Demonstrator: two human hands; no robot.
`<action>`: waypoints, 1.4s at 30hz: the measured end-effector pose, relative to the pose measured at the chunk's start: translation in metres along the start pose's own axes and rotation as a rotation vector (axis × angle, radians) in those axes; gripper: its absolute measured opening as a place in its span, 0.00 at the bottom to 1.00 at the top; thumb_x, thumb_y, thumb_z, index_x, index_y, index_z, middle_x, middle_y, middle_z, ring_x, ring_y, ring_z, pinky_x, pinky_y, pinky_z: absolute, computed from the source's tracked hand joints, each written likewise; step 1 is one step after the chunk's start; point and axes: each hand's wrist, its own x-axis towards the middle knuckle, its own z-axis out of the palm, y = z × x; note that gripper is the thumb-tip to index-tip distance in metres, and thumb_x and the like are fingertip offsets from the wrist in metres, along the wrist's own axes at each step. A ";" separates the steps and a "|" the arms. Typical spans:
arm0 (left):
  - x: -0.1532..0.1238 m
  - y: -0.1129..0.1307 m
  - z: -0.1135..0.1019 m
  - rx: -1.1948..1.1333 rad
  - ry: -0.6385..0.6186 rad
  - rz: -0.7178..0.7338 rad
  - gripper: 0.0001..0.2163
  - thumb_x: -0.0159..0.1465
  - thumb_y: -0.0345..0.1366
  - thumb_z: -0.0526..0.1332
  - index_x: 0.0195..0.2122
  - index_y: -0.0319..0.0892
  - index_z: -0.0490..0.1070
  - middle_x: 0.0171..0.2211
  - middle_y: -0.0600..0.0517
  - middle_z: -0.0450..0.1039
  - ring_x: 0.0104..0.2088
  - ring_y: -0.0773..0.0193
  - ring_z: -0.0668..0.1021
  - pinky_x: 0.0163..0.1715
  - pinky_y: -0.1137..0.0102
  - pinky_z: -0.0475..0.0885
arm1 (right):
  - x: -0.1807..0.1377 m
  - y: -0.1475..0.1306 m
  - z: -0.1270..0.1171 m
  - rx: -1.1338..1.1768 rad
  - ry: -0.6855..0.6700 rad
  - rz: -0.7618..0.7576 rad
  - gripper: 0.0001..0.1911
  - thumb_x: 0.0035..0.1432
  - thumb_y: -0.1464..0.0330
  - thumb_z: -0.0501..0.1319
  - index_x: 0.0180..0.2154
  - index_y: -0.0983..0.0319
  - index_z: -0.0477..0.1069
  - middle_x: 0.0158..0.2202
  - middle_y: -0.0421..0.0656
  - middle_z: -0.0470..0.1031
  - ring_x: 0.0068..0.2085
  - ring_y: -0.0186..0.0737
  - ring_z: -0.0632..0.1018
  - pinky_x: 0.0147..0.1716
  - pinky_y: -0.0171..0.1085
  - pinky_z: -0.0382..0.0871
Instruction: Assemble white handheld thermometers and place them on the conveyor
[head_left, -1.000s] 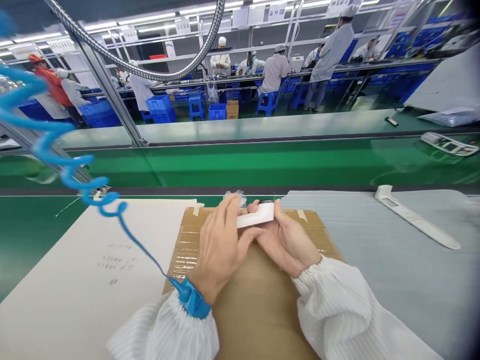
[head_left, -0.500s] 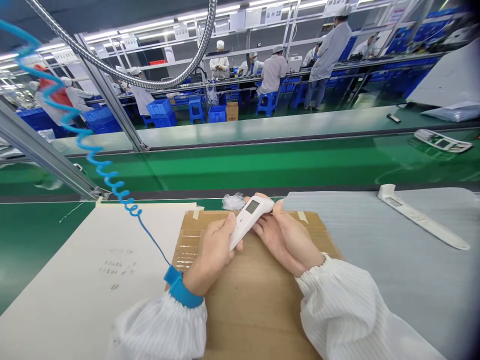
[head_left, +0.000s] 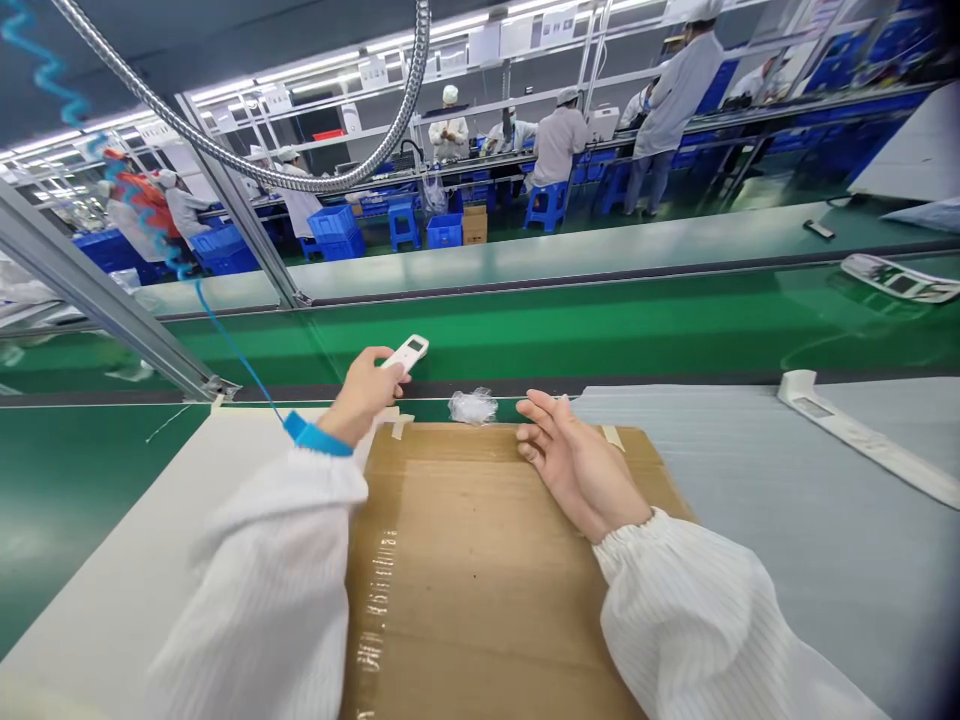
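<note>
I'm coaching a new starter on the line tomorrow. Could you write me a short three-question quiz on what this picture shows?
1. Multiple choice: which hand holds the white device? A) left B) right C) both
2. True or false: the right hand is open, fingers spread, and holds nothing.
3. Short answer: what lies beneath the right hand?

Key
1. A: the left hand grips it, arm stretched forward.
2. True.
3. The brown cardboard sheet.
</note>
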 end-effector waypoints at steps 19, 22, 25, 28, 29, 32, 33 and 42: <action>-0.003 0.009 0.043 0.518 -0.534 0.568 0.06 0.57 0.33 0.67 0.36 0.42 0.80 0.36 0.49 0.81 0.36 0.58 0.79 0.40 0.67 0.72 | 0.011 -0.001 -0.008 0.112 0.041 0.056 0.12 0.53 0.63 0.73 0.39 0.60 0.78 0.37 0.41 0.78 0.29 0.31 0.73 0.26 0.31 0.73; -0.002 0.007 0.055 0.419 -0.404 0.571 0.07 0.62 0.36 0.63 0.36 0.41 0.80 0.35 0.49 0.81 0.35 0.59 0.80 0.38 0.68 0.72 | 0.010 -0.003 -0.007 0.111 0.024 0.083 0.12 0.52 0.65 0.73 0.39 0.61 0.78 0.37 0.41 0.78 0.29 0.31 0.73 0.27 0.31 0.73; 0.000 0.001 0.066 0.457 -0.346 0.614 0.04 0.60 0.32 0.66 0.34 0.42 0.81 0.37 0.48 0.81 0.38 0.58 0.80 0.42 0.67 0.73 | 0.008 -0.006 -0.004 0.104 0.044 0.099 0.10 0.52 0.67 0.73 0.37 0.61 0.78 0.35 0.41 0.77 0.28 0.31 0.73 0.27 0.31 0.73; -0.001 -0.007 0.070 0.530 -0.397 0.632 0.05 0.58 0.27 0.67 0.34 0.43 0.81 0.39 0.48 0.80 0.41 0.56 0.80 0.47 0.64 0.72 | 0.007 -0.007 -0.001 0.101 0.054 0.098 0.09 0.52 0.67 0.73 0.36 0.61 0.78 0.34 0.41 0.77 0.28 0.31 0.73 0.27 0.30 0.73; -0.002 -0.008 0.068 0.537 -0.406 0.632 0.07 0.57 0.27 0.67 0.36 0.44 0.81 0.42 0.48 0.80 0.43 0.55 0.80 0.49 0.63 0.72 | 0.007 -0.007 -0.001 0.102 0.053 0.101 0.09 0.53 0.67 0.73 0.36 0.61 0.78 0.34 0.41 0.77 0.28 0.31 0.73 0.27 0.30 0.73; -0.011 -0.009 0.054 0.535 -0.347 0.658 0.14 0.57 0.27 0.68 0.44 0.46 0.79 0.52 0.49 0.76 0.54 0.53 0.76 0.58 0.59 0.68 | 0.008 -0.006 -0.002 0.111 0.050 0.113 0.08 0.53 0.67 0.72 0.37 0.61 0.78 0.34 0.41 0.77 0.29 0.30 0.73 0.28 0.29 0.73; -0.016 -0.009 0.049 0.507 -0.282 0.654 0.15 0.58 0.27 0.67 0.46 0.46 0.78 0.55 0.48 0.75 0.56 0.53 0.75 0.60 0.59 0.66 | 0.008 -0.006 -0.003 0.112 0.048 0.115 0.09 0.54 0.67 0.72 0.37 0.62 0.78 0.35 0.41 0.77 0.29 0.30 0.73 0.28 0.29 0.73; -0.063 -0.047 0.053 0.259 0.190 0.426 0.07 0.63 0.29 0.61 0.42 0.40 0.73 0.44 0.46 0.76 0.47 0.56 0.77 0.51 0.57 0.72 | 0.008 -0.006 -0.005 0.084 0.037 0.109 0.14 0.46 0.71 0.75 0.37 0.62 0.78 0.36 0.41 0.76 0.30 0.30 0.73 0.29 0.29 0.72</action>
